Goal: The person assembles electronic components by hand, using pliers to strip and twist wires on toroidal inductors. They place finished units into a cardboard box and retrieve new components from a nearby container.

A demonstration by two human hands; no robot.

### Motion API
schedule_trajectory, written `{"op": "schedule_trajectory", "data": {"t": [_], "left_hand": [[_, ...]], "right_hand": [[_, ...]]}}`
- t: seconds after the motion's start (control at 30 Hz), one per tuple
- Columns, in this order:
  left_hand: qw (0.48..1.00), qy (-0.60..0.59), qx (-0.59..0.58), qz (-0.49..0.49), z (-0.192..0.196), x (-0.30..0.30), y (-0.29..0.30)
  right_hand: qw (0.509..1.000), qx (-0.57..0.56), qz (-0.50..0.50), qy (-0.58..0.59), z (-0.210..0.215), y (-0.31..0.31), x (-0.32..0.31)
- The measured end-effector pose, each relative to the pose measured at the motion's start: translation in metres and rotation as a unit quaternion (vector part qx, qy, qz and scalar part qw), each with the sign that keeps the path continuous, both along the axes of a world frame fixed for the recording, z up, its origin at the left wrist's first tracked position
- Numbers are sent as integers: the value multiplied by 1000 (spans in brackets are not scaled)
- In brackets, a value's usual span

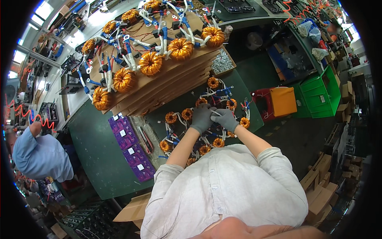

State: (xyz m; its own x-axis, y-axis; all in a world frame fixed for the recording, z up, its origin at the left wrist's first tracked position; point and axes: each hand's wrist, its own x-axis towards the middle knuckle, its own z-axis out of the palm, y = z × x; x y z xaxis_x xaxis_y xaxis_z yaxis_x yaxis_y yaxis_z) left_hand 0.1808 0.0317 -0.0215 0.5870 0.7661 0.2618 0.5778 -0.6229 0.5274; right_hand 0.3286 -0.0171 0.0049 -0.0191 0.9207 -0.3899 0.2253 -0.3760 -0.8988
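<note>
Both my hands wear grey gloves and meet above the green table (91, 159). My left hand (202, 118) and my right hand (225, 119) pinch a thin white-sleeved wire lead (214, 112) between them; its far end and the exact finger grip are partly hidden. Around them lie several copper-wound ring coils, among them one coil (170, 117) left of my left hand and another coil (244, 122) right of my right hand. Blue and white wire leads (223, 92) with ring terminals run among these coils. One coil (201, 102) sits just beyond my left fingers.
A tall stack of cardboard sheets (171, 85) carries more coils (151, 63) ahead. Purple boards (131, 149) and a red-black cutter knife (145, 139) lie leftward. A box of screws (223, 63), orange-topped stool (283, 102) and green crate (320, 95) stand right. Another person (43, 153) is at left.
</note>
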Motion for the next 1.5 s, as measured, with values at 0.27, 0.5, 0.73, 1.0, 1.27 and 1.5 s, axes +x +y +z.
{"op": "schedule_trajectory", "data": {"t": [0.27, 0.5, 0.73, 1.0, 1.27, 1.5], "left_hand": [[883, 325, -252, -225, 67, -6, 11], [942, 173, -272, -97, 71, 26, 69], [968, 237, -29, -74, -7, 56, 93], [935, 319, 101, -113, -7, 64, 97], [990, 17, -137, 28, 7, 2, 88], [827, -395, -273, 292, 92, -71, 22]], "right_hand": [[985, 44, -145, -82, -3, 4, 36], [974, 34, -220, 42, 6, -12, 66], [966, 5, -257, 27, 12, -20, 65], [966, -76, -237, 77, 13, -15, 61], [937, 46, -322, 126, 23, -14, 66], [937, 48, -313, 147, 36, -18, 59]]}}
